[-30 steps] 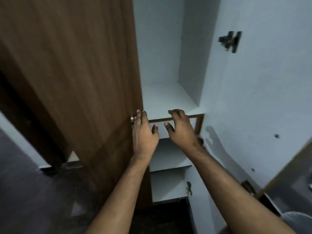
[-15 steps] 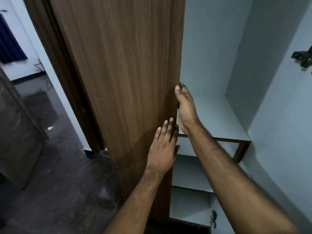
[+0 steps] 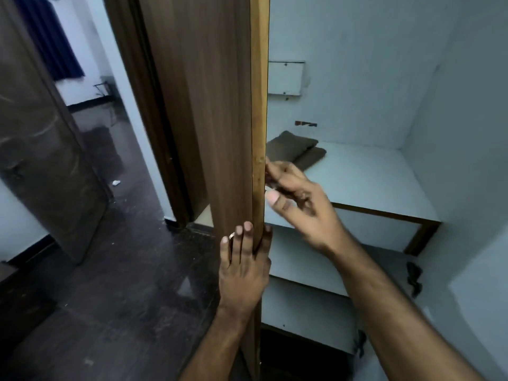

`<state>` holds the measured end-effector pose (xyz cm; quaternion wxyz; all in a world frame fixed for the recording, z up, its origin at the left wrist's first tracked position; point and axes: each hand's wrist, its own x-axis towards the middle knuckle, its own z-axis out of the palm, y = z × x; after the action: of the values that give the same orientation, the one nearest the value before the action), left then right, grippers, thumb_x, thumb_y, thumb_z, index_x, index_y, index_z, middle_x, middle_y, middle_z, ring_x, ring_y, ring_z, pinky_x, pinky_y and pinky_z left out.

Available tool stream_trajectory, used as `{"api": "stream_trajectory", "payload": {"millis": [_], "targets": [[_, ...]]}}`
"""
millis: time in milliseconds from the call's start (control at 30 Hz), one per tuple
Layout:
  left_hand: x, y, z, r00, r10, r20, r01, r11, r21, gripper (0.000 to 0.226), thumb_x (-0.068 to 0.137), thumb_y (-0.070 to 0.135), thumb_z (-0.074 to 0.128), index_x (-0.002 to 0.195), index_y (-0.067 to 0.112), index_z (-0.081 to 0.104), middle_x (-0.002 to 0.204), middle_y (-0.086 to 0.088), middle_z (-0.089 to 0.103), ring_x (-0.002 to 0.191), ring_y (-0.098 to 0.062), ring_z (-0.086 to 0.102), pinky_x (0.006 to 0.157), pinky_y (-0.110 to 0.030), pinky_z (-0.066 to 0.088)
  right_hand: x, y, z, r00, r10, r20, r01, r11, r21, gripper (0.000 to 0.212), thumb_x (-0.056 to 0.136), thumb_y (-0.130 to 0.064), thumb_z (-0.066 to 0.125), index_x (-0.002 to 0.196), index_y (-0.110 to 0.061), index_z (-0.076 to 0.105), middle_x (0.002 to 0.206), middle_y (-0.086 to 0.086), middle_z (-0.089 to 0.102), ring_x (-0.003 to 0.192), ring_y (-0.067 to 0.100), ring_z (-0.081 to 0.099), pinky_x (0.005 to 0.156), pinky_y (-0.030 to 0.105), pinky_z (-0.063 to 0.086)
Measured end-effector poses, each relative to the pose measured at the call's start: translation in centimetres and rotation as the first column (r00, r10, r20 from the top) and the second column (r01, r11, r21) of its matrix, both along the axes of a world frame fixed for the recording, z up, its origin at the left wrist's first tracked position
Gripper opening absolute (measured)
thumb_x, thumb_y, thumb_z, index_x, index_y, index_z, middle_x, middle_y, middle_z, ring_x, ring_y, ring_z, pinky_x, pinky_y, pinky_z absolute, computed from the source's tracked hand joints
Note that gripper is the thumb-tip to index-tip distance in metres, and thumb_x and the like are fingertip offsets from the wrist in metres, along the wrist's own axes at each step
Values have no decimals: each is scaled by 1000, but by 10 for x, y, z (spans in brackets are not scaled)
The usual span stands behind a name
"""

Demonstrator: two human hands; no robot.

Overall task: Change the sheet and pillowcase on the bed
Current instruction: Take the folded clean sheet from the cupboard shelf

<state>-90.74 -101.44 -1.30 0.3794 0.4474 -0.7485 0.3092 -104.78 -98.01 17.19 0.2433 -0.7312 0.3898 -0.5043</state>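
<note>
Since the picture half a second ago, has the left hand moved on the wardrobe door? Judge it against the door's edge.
Yes. The left hand has shifted right from the door face to its edge, fingers on the front, thumb behind it.

two bare forearms reach in from the bottom edge — no sleeves, no watch, no gloves. the left hand [image 3: 244, 270] wears a thin gold-toned ring [image 3: 231, 235] on one of its fingers — the right hand [image 3: 299, 204] wears nothing, its nails short and plain.

Dim bluish light, soft blur, wide-angle edge distortion.
</note>
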Motion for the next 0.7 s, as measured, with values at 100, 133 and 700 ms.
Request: {"api": "stream_trajectory", "payload": {"millis": [100, 133, 700], "targets": [[29, 11, -11, 999, 44, 3, -44, 999, -27, 73, 92, 19, 52, 158, 7, 22, 167, -18, -3, 155, -33, -1, 125, -54, 4, 35, 13, -10, 983, 55, -178, -60, 998, -24, 76, 97, -32, 61, 159, -24, 18, 163, -20, 17, 150, -1, 16, 118, 18, 26], [38, 13, -13, 998, 64, 11, -64, 998, -29, 67, 91, 17, 51, 154, 6, 31, 168, -17, -3, 155, -32, -1, 125, -54, 3, 45, 15, -12, 973, 41, -229, -54, 997, -48, 80, 97, -34, 62, 160, -27, 13, 163, -25, 10, 151, -3, 9, 120, 23, 22], [125, 23, 33, 736, 664, -130, -583, 719, 378, 77, 95, 22, 60, 158, 1, 21, 166, -21, 5, 154, -35, 5, 125, -54, 2, 174, -33, -9, 842, 172, -511, -228, 972, -50, 65, 101, -57, 40, 159, -40, 15, 165, -23, -1, 153, 5, -4, 115, 45, 10]]}}
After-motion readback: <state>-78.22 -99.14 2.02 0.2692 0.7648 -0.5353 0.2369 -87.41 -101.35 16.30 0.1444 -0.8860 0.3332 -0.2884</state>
